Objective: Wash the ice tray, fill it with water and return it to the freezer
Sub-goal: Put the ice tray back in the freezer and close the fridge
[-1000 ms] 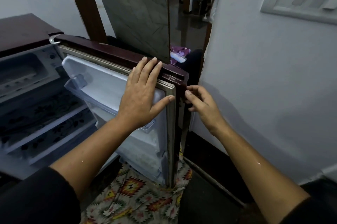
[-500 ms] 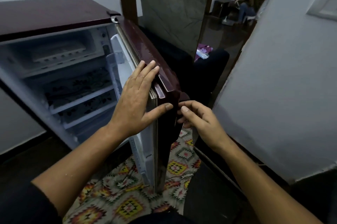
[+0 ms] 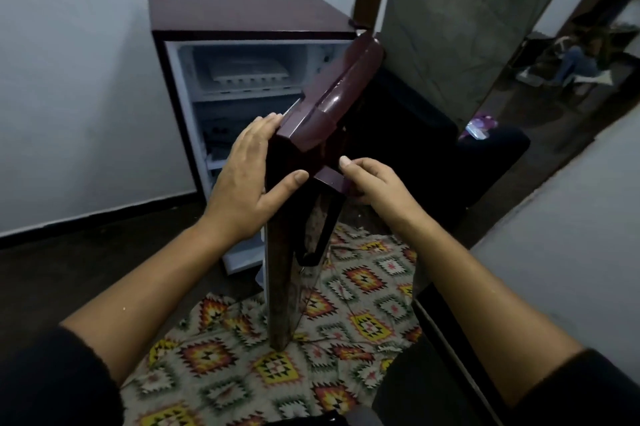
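The fridge (image 3: 242, 6) stood open in the upper middle of the frame, and its door (image 3: 332, 103) swung out edge-on towards you, splitting the picture between your two arms. Below it lay the patterned rug (image 3: 346, 321), across the lower middle.

Your left hand (image 3: 242, 183) lay flat on the door's inner side, fingers straight and together, thumb hooked across the door's edge. Your right hand (image 3: 377, 183) was on the outer side, fingers curled round the handle (image 3: 329, 179) with the thumb on top.

The ice tray (image 3: 247, 73) sat in the freezer compartment (image 3: 304, 58) at the top of the cabinet, above and slightly left of your left fingertips and well apart from them. Its long axis ran left to right across the frame, one long side facing you.

The door stood between your right hand and the tray. By my reading, that made your left hand the nearer one, with an unblocked path up and in, should you reach for the tray.
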Available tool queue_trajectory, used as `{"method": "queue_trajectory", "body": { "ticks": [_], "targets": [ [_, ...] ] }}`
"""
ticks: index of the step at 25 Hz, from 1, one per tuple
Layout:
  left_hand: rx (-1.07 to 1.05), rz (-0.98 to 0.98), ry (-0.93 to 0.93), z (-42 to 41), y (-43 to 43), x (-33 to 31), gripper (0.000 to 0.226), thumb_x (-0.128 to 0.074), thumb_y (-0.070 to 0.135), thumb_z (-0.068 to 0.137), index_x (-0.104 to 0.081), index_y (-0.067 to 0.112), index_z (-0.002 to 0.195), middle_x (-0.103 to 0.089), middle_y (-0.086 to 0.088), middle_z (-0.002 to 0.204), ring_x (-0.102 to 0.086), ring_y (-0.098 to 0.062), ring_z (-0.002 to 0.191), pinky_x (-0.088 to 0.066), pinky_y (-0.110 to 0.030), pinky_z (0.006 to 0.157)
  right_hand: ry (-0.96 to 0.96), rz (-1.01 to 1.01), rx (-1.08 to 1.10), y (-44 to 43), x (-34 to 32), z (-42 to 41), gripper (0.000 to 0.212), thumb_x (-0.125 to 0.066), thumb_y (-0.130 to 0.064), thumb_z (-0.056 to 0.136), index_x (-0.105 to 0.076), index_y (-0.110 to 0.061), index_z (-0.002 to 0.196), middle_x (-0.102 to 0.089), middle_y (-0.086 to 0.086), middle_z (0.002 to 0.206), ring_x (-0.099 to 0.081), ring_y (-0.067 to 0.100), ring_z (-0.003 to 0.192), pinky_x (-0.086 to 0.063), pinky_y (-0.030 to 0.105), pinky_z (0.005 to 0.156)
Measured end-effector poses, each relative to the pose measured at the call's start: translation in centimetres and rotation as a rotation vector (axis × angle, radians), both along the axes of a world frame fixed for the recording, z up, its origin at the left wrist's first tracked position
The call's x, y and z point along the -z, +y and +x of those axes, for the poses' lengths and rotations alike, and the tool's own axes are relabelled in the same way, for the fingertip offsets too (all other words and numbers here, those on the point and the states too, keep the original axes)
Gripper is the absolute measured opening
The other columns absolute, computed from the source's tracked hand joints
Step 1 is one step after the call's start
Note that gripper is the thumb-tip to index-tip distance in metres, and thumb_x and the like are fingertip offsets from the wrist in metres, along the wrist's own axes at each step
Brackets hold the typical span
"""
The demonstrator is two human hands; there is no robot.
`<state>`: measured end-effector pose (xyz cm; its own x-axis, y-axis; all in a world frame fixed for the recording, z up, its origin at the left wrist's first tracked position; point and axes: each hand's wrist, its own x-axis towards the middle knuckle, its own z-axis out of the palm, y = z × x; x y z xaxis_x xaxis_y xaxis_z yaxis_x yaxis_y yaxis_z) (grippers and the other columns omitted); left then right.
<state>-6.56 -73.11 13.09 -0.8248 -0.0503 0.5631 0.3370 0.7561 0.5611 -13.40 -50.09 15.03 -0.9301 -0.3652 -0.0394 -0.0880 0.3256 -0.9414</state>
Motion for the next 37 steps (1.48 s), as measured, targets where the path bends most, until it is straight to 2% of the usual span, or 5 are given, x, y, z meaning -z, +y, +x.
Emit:
{"method": "queue_trajectory", "body": {
  "ticks": [4, 10, 24, 34, 37],
  "targets": [
    [-0.120, -0.040, -0.053, -0.1, -4.5, -0.2, 0.089, -0.045, 0.068, 0.099, -0.019, 0.017, 0.166, -0.022, -0.004, 0.172, -0.013, -0.020, 0.161, -0.022, -0.053, 0.128, -0.125, -0.002, -0.130, -6.7, 1.0, -2.6, 0.074, -0.062, -0.076, 0.086, -0.078, -0.007, 0.105, -0.080, 0.009, 0.102, -0.076, 0.024, 0.102, -0.053, 0.046, 0.105],
    [-0.307, -0.102, -0.160, -2.5, -10.9, -0.8, 0.100, -0.029, 0.080, 0.094, -0.006, 0.017, 0.168, -0.009, -0.005, 0.175, -0.001, -0.021, 0.162, -0.016, -0.053, 0.130, -0.232, 0.041, -0.270, -15.3, 1.8, -5.2, 0.063, -0.058, -0.065, 0.097, -0.080, -0.006, 0.100, -0.081, 0.011, 0.095, -0.078, 0.024, 0.094, -0.057, 0.045, 0.101],
    [-0.686, -0.298, -0.332, -12.7, -22.1, 0.1, 0.098, -0.013, 0.075, 0.096, -0.004, 0.008, 0.167, -0.005, -0.013, 0.175, 0.001, -0.028, 0.162, -0.006, -0.053, 0.130, 0.124, 0.039, -0.067, -30.5, 4.9, -10.8, 0.070, -0.032, -0.063, 0.106, -0.068, -0.014, 0.072, -0.070, 0.003, 0.068, -0.068, 0.018, 0.063, -0.056, 0.036, 0.061],
    [-0.718, -0.352, -0.419, -16.8, -26.1, 0.5, 0.102, -0.003, 0.077, 0.092, -0.005, 0.008, 0.166, -0.008, -0.013, 0.175, 0.000, -0.029, 0.162, -0.007, -0.053, 0.130, 0.151, 0.089, 0.006, -35.0, 5.5, -13.6, 0.070, -0.025, -0.064, 0.106, -0.068, -0.016, 0.079, -0.070, -0.002, 0.071, -0.068, 0.012, 0.065, -0.057, 0.034, 0.061],
    [-0.712, -0.291, -0.427, -16.6, -25.7, 0.4, 0.100, -0.006, 0.077, 0.093, -0.005, 0.008, 0.167, -0.009, -0.013, 0.175, -0.001, -0.028, 0.162, -0.007, -0.051, 0.130, 0.190, 0.305, -0.125, -33.7, 3.4, -14.3, 0.071, -0.024, -0.065, 0.106, -0.071, -0.014, 0.090, -0.070, 0.000, 0.082, -0.069, 0.020, 0.078, -0.055, 0.037, 0.070]
  ]
}}
